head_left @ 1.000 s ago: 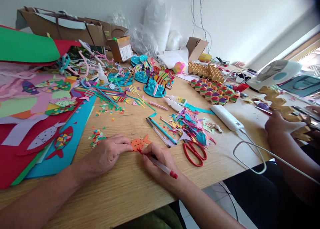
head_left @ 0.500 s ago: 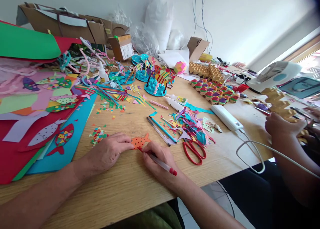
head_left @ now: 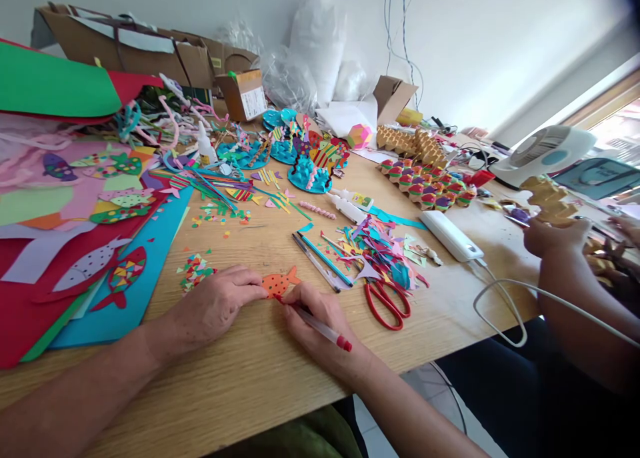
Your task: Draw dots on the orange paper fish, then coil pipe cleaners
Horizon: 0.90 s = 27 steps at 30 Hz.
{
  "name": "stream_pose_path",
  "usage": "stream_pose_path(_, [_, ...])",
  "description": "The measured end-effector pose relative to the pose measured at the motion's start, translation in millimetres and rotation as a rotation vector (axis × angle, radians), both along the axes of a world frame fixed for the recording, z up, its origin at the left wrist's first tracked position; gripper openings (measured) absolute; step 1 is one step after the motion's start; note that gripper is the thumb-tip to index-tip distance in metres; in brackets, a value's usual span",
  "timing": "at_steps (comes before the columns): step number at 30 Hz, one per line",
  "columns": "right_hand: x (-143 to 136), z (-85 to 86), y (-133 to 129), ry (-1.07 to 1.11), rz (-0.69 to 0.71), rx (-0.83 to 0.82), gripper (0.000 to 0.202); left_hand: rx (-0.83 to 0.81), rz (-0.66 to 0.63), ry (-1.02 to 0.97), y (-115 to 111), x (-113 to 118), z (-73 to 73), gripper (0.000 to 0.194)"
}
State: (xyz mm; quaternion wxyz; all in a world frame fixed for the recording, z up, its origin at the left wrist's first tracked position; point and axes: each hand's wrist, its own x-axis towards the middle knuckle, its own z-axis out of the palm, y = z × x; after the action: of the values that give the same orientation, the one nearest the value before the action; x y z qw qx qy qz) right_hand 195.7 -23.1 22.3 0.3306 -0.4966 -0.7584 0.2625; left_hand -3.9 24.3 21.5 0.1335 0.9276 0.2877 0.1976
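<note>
An orange paper fish with dark dots lies flat on the wooden table in front of me. My left hand has its fingers closed at the fish's left end, holding it against the tabletop. A red pen with a clear barrel is gripped in my right hand, its tip at the fish's lower edge. Small colored paper bits sit just beyond my left hand. Beyond my right hand lie a pen and a blue marker side by side, and red-handled scissors.
Paper strips and scraps are heaped behind the scissors. A white power bank trails a cable to the right. Foam sheets with paper fish cover the left. Another person's hand holds a piece of egg carton.
The pen tip has shifted slightly left along the fish's lower edge. At the right, the other person's hand has lifted the egg carton piece. My left hand stays in place.
</note>
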Motion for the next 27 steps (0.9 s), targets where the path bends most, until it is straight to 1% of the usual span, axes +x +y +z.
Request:
stream_pose_path(6, [-0.2, 0.2, -0.3, -0.007, 0.003, 0.015, 0.007, -0.023, 0.020, 0.013, -0.4, 0.0, 1.0, 0.049])
stream_pose_path(13, [-0.2, -0.3, -0.6, -0.006, 0.007, 0.009, 0.007, 0.013, 0.010, -0.001, -0.1, 1.3, 2.9, 0.048])
stream_pose_path(21, [1.0, -1.5, -0.8, 0.016, 0.019, -0.009, 0.007, -0.004, 0.004, -0.018, -0.5, 2.4, 3.0, 0.046])
stream_pose_path(27, [1.1, -0.8, -0.6, -0.012, 0.015, -0.013, 0.007, -0.026, 0.013, 0.004, -0.9, 1.8, 1.8, 0.046])
